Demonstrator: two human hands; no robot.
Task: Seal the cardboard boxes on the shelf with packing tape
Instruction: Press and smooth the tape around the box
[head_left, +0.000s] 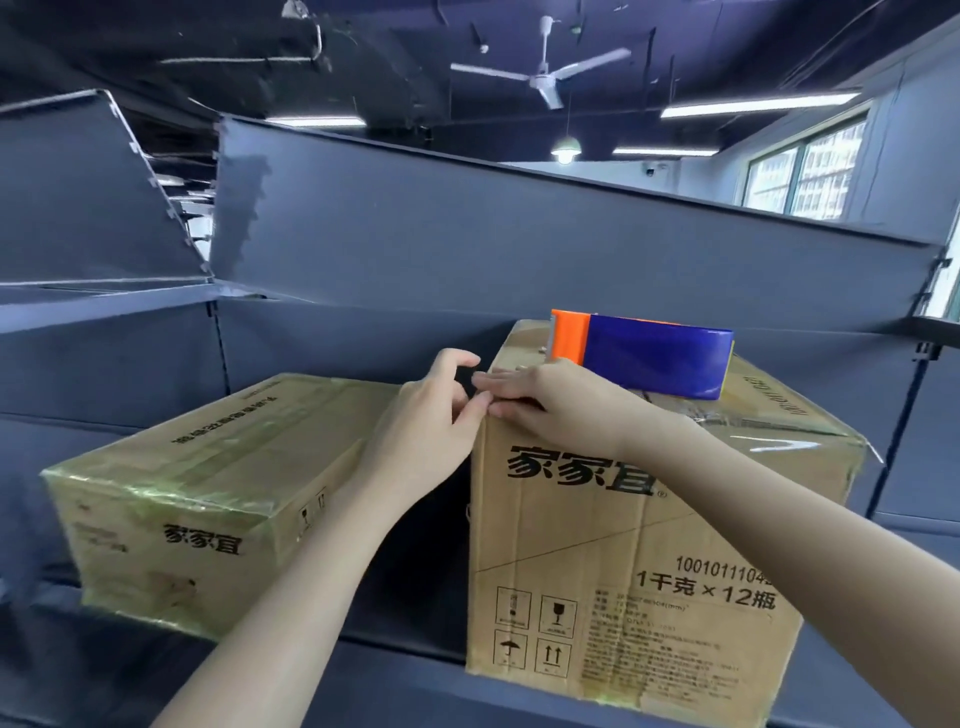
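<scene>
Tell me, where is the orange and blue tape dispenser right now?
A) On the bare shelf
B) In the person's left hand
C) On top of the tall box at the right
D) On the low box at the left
C: the tape dispenser rests on top of the tall box, while the left hand and right hand are at that box's top edge, not on the dispenser.

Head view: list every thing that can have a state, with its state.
right box: closed, taped over the top.
left box: closed, taped.
tape dispenser: lying on the right box, unheld.
right hand: fingers straight, pressing the right box's top edge.
left hand: thumb at the same edge; grip unclear.
ceiling lights: on.
</scene>
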